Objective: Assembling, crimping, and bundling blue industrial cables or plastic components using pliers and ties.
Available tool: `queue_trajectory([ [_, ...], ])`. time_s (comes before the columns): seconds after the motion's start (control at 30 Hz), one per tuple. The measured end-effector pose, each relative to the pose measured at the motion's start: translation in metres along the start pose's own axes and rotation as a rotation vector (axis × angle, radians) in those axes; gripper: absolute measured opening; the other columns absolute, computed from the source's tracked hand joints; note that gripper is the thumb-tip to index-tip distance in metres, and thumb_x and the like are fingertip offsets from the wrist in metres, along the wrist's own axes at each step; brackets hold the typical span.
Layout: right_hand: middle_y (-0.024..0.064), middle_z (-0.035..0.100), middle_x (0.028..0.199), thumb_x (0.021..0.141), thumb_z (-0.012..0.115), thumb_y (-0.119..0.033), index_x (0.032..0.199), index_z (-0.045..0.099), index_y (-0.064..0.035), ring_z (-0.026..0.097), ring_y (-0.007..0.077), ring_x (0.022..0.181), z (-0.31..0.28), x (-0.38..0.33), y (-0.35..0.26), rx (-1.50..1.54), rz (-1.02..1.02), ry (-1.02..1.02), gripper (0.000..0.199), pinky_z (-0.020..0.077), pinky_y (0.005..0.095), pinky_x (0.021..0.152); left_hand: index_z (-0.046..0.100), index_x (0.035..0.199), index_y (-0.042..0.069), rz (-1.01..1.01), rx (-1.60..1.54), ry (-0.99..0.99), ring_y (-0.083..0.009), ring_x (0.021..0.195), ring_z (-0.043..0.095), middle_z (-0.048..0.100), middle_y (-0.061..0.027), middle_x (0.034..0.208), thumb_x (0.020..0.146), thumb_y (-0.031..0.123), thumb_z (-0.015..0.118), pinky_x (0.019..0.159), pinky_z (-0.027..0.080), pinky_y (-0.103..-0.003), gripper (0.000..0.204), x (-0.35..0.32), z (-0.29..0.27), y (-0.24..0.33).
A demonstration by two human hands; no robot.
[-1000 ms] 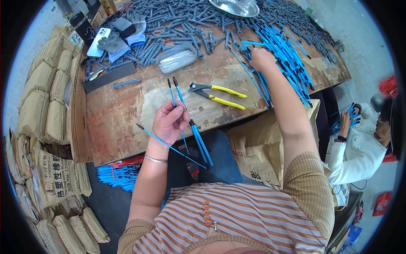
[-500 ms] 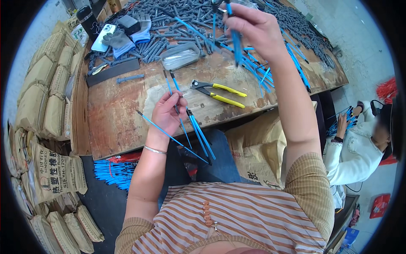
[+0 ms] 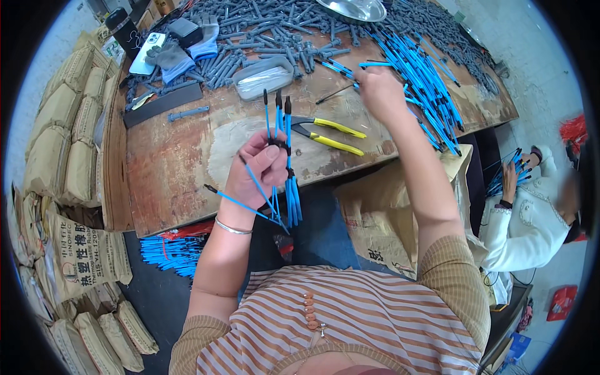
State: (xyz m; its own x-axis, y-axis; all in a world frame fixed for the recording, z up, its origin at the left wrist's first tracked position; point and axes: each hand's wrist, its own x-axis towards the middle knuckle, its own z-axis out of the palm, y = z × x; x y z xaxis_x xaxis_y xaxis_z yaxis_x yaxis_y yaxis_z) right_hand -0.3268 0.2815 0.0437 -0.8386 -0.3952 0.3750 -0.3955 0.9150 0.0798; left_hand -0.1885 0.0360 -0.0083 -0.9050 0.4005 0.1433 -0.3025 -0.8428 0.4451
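Observation:
My left hand (image 3: 259, 167) is closed round several thin blue rods with black ends (image 3: 292, 200). Most of these stand nearly upright, their black tips above my fingers, while one slants out to the left past my wrist. My right hand (image 3: 382, 92) is at the left edge of a pile of similar blue rods (image 3: 431, 87) on the table. Its fingers are curled and partly hidden, so what they grip cannot be made out. A thin dark stick (image 3: 335, 94) shows just left of those fingers. Yellow-handled pincers (image 3: 331, 135) lie between my hands.
Grey plastic plugs (image 3: 262, 28) cover the table's far side, with a metal bowl (image 3: 353, 7) among them. A clear tray (image 3: 264, 78) holds thin pale pieces. Gloves (image 3: 175, 62) and a phone (image 3: 147, 53) lie far left. A co-worker (image 3: 522, 212) handles blue rods at right.
My right hand has come down from above the table onto the rod pile; the rods it held up are no longer seen in it. The rods in my left hand now stand more upright.

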Motion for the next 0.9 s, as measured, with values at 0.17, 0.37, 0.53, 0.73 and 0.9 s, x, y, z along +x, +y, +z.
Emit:
queue_trajectory([
  [0.17, 0.0109, 0.060, 0.075, 0.078, 0.055, -0.013, 0.090, 0.063, -0.0067, 0.058, 0.0302, 0.070, 0.083, 0.020, 0.045, -0.374, -0.345, 0.233, 0.015, 0.0474, 0.0394, 0.062, 0.056, 0.109, 0.004, -0.095, -0.129, -0.143, -0.0163, 0.052, 0.050, 0.059, -0.0119, 0.069, 0.087, 0.003, 0.054, 0.051, 0.042, -0.025, 0.022, -0.011, -0.010, 0.014],
  [0.37, 0.0099, 0.066, 0.079, 0.081, 0.056, -0.013, 0.089, 0.064, -0.0091, 0.061, 0.0268, 0.069, 0.037, 0.053, 0.048, 0.352, -0.161, 0.297, 0.012, 0.0491, 0.0370, 0.063, 0.056, 0.108, 0.003, 0.067, 0.271, 0.064, -0.0200, 0.058, 0.058, 0.065, -0.0180, 0.084, 0.088, 0.004, 0.053, 0.055, 0.048, -0.028, 0.020, -0.019, -0.011, 0.007],
  [0.53, 0.0098, 0.066, 0.089, 0.081, 0.059, -0.002, 0.095, 0.063, -0.0027, 0.061, 0.0127, 0.072, -0.094, 0.042, -0.003, 1.345, 0.044, 0.225, 0.014, 0.0488, 0.0207, 0.065, 0.056, 0.107, 0.003, 0.198, 0.096, 0.207, -0.0233, 0.068, 0.063, 0.065, -0.0221, 0.100, 0.088, 0.004, 0.053, 0.062, 0.052, -0.031, 0.019, -0.007, -0.026, 0.011],
  [0.73, 0.0061, 0.064, 0.075, 0.080, 0.063, -0.002, 0.090, 0.061, -0.0013, 0.058, 0.0104, 0.061, -0.099, -0.052, -0.065, 1.424, 0.038, -0.550, 0.010, 0.0463, 0.0192, 0.056, 0.056, 0.106, 0.002, 0.190, 0.111, 0.206, -0.0223, 0.071, 0.063, 0.064, -0.0177, 0.097, 0.086, 0.003, 0.053, 0.065, 0.053, -0.032, 0.020, 0.004, -0.001, 0.011],
  [0.9, 0.0055, 0.061, 0.072, 0.080, 0.062, -0.001, 0.090, 0.059, 0.0005, 0.054, 0.0104, 0.058, -0.066, -0.087, -0.081, 1.661, 0.260, -0.451, 0.011, 0.0442, 0.0193, 0.054, 0.055, 0.105, 0.002, 0.104, 0.087, 0.042, -0.0210, 0.071, 0.062, 0.063, -0.0148, 0.093, 0.083, 0.001, 0.053, 0.065, 0.053, -0.030, 0.022, 0.017, 0.009, -0.005],
])
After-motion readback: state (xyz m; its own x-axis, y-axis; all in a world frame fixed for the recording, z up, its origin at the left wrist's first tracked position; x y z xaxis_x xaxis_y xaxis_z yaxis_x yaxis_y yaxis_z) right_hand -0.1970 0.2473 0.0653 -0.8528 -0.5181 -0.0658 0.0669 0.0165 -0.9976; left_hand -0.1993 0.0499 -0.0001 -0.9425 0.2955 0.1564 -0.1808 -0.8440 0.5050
